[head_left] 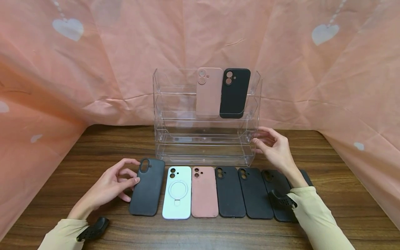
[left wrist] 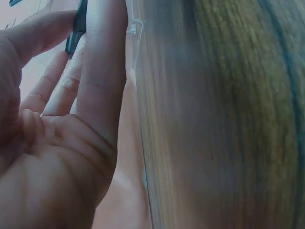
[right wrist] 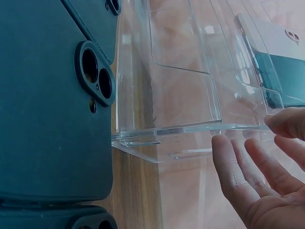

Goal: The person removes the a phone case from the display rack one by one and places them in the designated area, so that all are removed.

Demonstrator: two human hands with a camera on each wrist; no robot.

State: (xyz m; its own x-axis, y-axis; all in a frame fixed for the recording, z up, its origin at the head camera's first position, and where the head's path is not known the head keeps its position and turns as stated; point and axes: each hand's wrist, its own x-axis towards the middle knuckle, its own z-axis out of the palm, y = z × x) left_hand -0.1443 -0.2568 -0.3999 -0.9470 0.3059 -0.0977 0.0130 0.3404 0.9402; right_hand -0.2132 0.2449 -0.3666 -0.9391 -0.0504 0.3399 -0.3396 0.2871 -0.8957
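Note:
At the left end of a row of phone cases, my left hand (head_left: 107,184) pinches the left edge of a dark grey phone case (head_left: 147,191), the thumb on its back and the index finger at its camera opening. In the left wrist view only a dark sliver of the case (left wrist: 76,36) shows between thumb and fingers. My right hand (head_left: 276,151) is at the right side of a clear tiered acrylic rack (head_left: 204,160). Its fingers are extended, with the fingertips right at the side panel (right wrist: 190,128) in the right wrist view.
Beside the grey case lie a white case with a ring (head_left: 178,208), a pink case (head_left: 204,198) and several black cases (head_left: 231,194), partly under the right forearm. On the rack's top tier stand a pink case (head_left: 208,93) and a black case (head_left: 235,95). Pink cloth (head_left: 125,52) hangs behind.

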